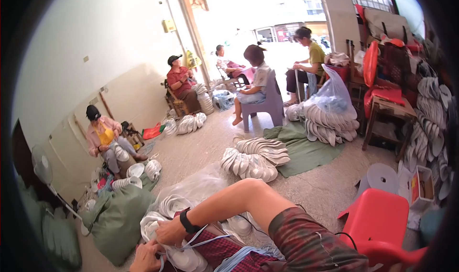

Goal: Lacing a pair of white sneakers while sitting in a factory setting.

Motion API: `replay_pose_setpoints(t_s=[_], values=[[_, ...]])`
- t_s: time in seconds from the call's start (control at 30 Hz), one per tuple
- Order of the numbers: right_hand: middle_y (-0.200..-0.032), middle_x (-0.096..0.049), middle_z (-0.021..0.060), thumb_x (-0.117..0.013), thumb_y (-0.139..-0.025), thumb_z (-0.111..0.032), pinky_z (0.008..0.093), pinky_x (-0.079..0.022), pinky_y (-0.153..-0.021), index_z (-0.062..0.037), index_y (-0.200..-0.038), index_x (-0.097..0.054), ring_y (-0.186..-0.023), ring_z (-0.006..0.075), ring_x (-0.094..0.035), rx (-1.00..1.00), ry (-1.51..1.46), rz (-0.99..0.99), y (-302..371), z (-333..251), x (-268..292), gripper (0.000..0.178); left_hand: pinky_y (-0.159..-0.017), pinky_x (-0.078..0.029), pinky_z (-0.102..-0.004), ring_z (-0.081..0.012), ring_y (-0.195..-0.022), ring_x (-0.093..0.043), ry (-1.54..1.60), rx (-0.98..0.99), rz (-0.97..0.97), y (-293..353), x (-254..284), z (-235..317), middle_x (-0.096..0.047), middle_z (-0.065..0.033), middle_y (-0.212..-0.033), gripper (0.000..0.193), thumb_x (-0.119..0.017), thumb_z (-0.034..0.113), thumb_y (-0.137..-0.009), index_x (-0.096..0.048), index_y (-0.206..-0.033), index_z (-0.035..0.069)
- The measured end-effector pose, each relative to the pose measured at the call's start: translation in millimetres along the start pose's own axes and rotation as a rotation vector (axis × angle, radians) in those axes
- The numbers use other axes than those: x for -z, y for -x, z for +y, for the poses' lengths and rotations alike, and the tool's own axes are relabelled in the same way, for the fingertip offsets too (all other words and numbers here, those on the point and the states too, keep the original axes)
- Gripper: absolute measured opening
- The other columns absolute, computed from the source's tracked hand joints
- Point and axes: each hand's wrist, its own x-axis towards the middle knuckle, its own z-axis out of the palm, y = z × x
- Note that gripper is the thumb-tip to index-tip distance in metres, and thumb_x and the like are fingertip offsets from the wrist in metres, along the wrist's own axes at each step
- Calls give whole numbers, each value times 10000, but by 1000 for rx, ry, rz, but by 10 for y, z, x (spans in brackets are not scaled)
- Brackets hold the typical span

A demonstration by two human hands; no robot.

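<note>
Concrete floor (330, 190), stacked white insoles (181, 257)

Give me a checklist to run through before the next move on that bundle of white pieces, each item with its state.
1. Left hand on the bundle: ok, it rests at the lower left of the bundle.
2. Right hand on the bundle: ok, it presses the top.
3. Blue strap around the bundle: cannot tell, strands cross it but no knot shows.
4. Bundle supported: ok, it lies on the lap.
5. More white pieces near: ok, a pile lies on the floor ahead.
6. Red stool clear of the hands: ok, it stands apart, to the right.
</note>
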Motion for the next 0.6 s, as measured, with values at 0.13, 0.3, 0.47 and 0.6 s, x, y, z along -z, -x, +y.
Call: replay_pose_setpoints(t_s=[0.13,0.3,0.47,0.6], values=[[-808,-701,77,-832,-577,-280,594,-424,-888,-171,-735,-776,-931,316,-666,20,19,-34,-60,-11,78,200,-677,-527,-431,-349,-758,-663,-3,-79,62,74,45,121,-665,-156,-902,207,-745,151,-732,-690,-897,38],[-765,-704,34,-822,-585,-283,610,-419,-895,-206,-740,-790,-888,279,-678,32,8,-41,-75,54,41,176,-662,-510,-471,-403,-760,-637,-43,-125,82,137,-52,53,-647,-197,-970,270,-655,51,-777,-631,-1046,55],[-774,-712,47,-827,-574,-296,633,-412,-934,-187,-730,-784,-884,290,-687,40,11,-21,-45,67,8,195,-649,-504,-494,-422,-750,-627,-141,-164,80,122,-106,20,-641,-204,-940,268,-623,15,-775,-621,-1041,48],[-771,-709,61,-830,-573,-301,617,-402,-951,-160,-729,-777,-908,288,-682,4,-24,0,-43,6,61,217,-658,-511,-494,-430,-781,-634,-113,-134,45,103,11,97,-651,-208,-951,234,-594,-7,-781,-625,-1009,36]])
